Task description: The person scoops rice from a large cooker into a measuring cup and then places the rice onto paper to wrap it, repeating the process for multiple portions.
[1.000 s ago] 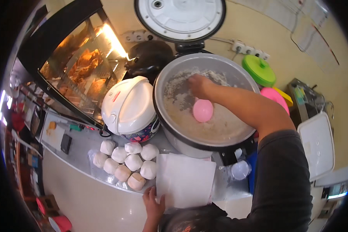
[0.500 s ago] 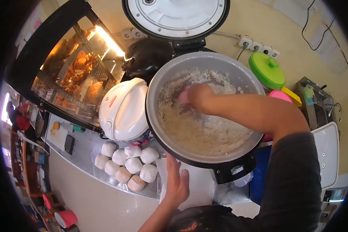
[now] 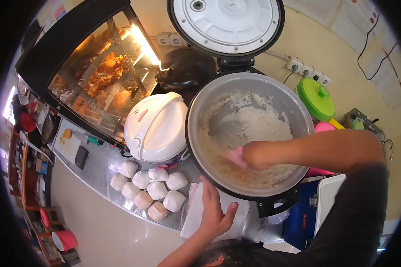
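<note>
A large rice cooker (image 3: 194, 147) stands with its lid raised, its grey metal pot partly filled with white rice (image 3: 254, 127). Inside it, low over the rice, my right hand (image 3: 257, 155) is closed around something pink (image 3: 236, 156), mostly hidden by the fingers and too unclear to name. My left hand (image 3: 214, 213) is open, fingers stretched out and thumb apart, its fingertips by the cooker's near-left outer side. Below that hand lies white paper (image 3: 194, 218). Several round, white paper-wrapped bundles (image 3: 157, 190) sit grouped to its left on the metal counter.
A white lidded rice cooker (image 3: 156, 127) touches the big pot's left side. Behind it a lit glass display case (image 3: 107, 75) holds fried pieces. The raised lid (image 3: 227, 26) stands at the back. At right are a green-lidded container (image 3: 316, 98) and a blue cool box (image 3: 300, 218).
My right hand has moved nearer within the pot, baring more of the pot's floor at the back left. The view has shifted slightly. My left hand stays beside the cooker, thumb spread wider.
</note>
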Motion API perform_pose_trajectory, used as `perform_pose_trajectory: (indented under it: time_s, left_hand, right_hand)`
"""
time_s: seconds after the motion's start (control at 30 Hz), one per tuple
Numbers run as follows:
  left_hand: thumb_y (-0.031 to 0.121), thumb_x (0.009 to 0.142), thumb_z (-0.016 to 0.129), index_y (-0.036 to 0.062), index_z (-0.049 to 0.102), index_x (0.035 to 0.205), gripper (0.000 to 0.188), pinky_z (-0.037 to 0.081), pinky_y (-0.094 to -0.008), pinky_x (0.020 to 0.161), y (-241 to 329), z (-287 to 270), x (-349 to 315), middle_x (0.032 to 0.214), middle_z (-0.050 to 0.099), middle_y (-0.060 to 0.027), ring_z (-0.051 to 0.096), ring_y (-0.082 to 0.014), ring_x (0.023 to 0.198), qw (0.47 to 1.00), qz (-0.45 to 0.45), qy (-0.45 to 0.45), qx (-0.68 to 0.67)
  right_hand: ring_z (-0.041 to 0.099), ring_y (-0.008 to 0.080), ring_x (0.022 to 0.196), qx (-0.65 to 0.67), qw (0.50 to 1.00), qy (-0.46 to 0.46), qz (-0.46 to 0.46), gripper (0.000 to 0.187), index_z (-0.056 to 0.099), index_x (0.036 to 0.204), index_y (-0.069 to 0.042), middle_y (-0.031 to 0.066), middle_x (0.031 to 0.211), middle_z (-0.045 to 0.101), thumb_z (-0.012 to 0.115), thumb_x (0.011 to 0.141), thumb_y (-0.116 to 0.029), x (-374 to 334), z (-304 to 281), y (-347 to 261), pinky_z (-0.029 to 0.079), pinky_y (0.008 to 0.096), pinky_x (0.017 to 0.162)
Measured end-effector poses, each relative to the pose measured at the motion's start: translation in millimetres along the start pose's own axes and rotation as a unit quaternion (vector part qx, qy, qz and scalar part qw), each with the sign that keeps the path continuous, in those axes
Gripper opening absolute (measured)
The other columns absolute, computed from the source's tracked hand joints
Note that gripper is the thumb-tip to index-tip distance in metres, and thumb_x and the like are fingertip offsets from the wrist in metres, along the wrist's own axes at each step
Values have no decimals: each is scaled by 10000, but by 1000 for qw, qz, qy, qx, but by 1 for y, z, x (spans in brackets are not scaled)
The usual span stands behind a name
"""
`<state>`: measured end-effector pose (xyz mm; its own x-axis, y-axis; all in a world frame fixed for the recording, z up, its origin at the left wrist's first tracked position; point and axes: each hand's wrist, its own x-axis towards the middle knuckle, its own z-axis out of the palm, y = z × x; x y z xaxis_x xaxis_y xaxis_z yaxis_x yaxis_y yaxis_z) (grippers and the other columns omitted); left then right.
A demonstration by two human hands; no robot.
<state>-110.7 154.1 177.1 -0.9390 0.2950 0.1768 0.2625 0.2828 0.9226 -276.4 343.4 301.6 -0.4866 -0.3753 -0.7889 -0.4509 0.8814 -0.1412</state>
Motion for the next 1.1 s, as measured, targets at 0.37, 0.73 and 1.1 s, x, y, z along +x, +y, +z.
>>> perform_pose_trajectory:
  time_s: [0.37,0.73,1.1]
  left_hand:
    - [392,890,773,-126,-107,1564,1224,209,-555,1206,7,0,5,1605,69,-440,209,-602,1453,996,-5,9,84]
    - [537,802,811,-137,121,1562,1228,348,-586,1137,23,4,-45,1582,187,-419,332,-575,1405,949,-168,-101,248]
    - [269,912,710,10,666,1128,340,539,-396,840,-86,-43,-102,908,681,-98,661,-252,884,905,-381,-172,85]
  right_hand:
    - [721,376,791,139,984,58,-93,357,638,1241,34,247,887,720,538,962,-165,-25,10,1,565,454,672]
    - [721,346,791,4,998,33,-48,390,648,1159,23,226,949,718,503,1025,-313,-55,-12,1,564,458,672]
    - [522,109,526,373,927,6,-21,353,648,1082,-54,10,685,541,582,1026,-396,-68,1,77,427,296,460]
